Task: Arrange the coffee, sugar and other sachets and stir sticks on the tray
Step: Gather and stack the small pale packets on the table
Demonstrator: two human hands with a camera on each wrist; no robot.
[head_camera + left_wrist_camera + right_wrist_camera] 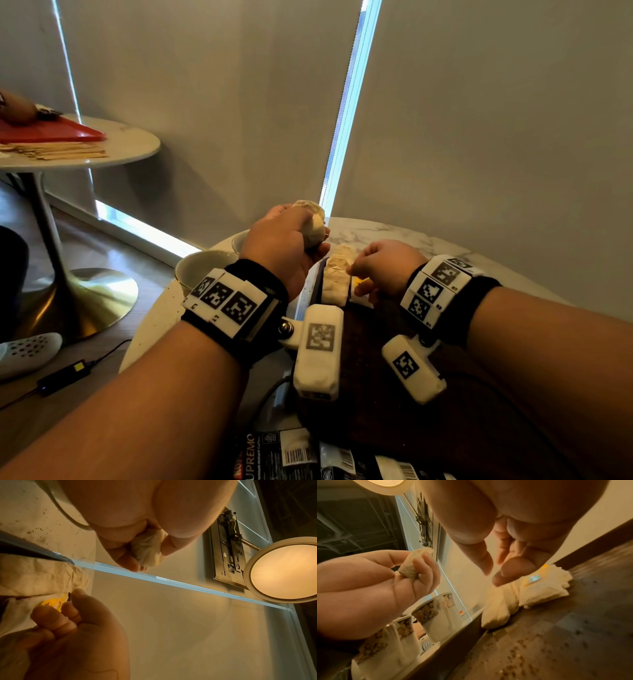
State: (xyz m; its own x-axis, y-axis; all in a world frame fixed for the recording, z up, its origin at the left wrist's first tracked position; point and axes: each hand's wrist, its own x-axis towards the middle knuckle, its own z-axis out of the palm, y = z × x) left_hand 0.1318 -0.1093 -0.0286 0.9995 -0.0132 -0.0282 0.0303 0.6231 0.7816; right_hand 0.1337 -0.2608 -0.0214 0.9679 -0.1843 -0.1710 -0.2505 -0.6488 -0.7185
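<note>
My left hand (pixel 291 240) is raised above the tray's left rim and grips a crumpled cream sachet (pixel 313 222), seen between its curled fingers (pixel 147 550) (pixel 408 569). My right hand (pixel 363 274) is low over a stack of cream sachets (pixel 337 277) with a yellow label (pixel 54 601) at the far end of the dark wooden tray (pixel 376 377). Its thumb and fingers (pixel 513 570) are loosely curved and apart, with nothing between them, just above the stack (pixel 539 592). Black coffee sachets (pixel 284 452) lie at the tray's near edge.
Patterned white cups (pixel 433 616) stand left of the tray on the marble table (pixel 394 233). A second round table at far left carries a red tray (pixel 51 132) and wooden stir sticks (pixel 61 150). Crumbs dot the tray floor (pixel 530 655). Window blinds hang close behind.
</note>
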